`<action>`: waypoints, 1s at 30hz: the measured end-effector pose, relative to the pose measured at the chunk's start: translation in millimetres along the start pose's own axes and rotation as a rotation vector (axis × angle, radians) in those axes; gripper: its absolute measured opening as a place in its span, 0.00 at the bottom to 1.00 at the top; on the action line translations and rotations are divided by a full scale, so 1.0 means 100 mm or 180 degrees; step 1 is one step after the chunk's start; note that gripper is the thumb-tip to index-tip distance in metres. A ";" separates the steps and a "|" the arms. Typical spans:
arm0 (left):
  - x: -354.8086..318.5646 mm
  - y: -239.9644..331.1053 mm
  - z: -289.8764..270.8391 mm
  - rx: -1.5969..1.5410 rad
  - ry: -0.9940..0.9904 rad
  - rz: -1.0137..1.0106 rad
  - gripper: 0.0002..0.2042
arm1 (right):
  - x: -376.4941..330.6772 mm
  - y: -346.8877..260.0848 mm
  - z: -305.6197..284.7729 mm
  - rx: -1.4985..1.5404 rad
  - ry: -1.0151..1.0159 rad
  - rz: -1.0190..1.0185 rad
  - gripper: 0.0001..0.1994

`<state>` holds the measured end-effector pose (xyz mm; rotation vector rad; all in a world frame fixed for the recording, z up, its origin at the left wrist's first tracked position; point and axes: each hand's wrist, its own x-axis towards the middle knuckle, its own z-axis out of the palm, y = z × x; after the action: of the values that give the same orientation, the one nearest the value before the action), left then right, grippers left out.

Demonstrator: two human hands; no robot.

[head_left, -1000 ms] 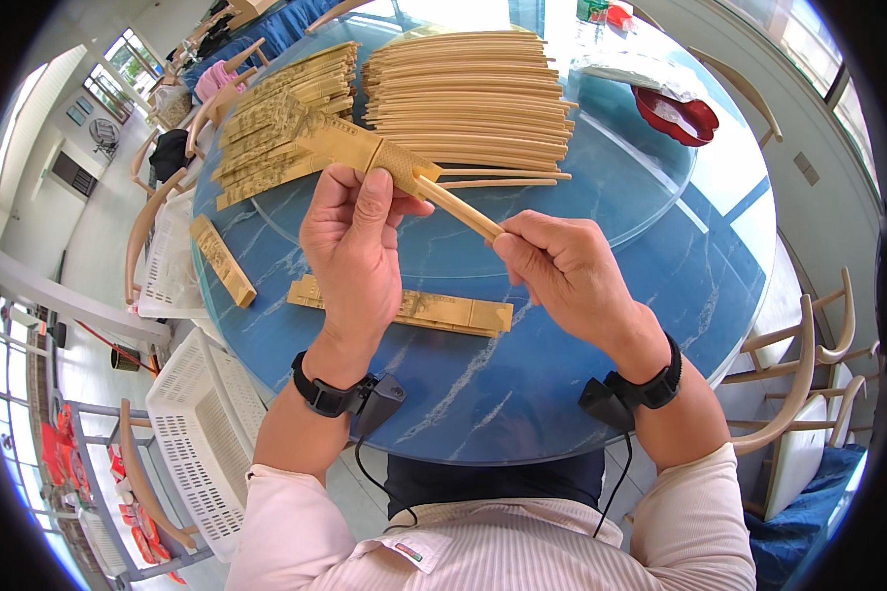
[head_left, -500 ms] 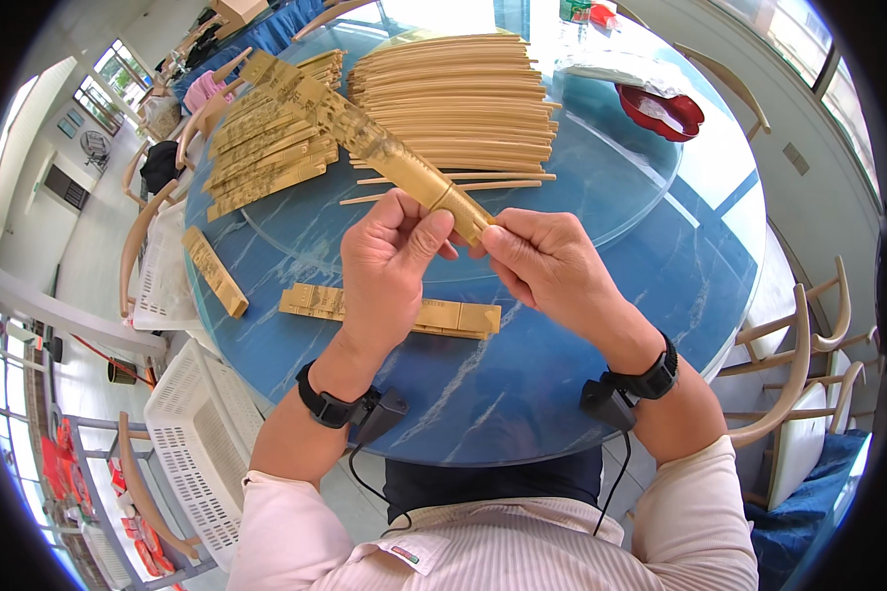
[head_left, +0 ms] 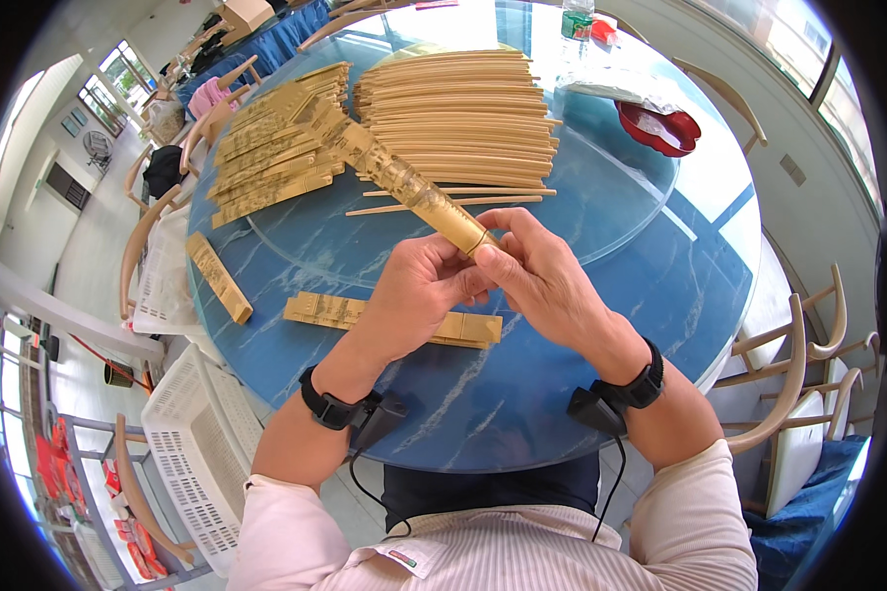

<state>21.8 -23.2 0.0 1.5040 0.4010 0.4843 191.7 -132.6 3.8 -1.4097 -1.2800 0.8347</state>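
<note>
1 dk-printed gold sleeve [head_left: 404, 184], in R hand [head_left: 539, 279], L hand [head_left: 414, 293] alongside

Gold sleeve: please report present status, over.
Left hand and right hand at near end of gold sleeve. Sleeve slants away leftward. Other gold sleeves partly hidden by left hand.

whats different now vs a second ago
The pair of pale sticks jutting from the gold sleeve is now out of sight, apparently inside it. The sleeve and left hand have come rightward and nearer the person. The right hand, earlier on the sticks, now grips the sleeve's near end. The stick pile and sleeve pile stayed put.
</note>
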 end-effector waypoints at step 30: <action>0.04 0.01 -0.18 -0.3083 0.0462 0.0948 0.22 | -0.09 -0.04 0.33 0.0400 -0.0495 0.0566 0.06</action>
<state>15.8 -5.7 0.5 0.5826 0.0165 0.8708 157.7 -134.4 -1.5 -1.3934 -1.2070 1.1447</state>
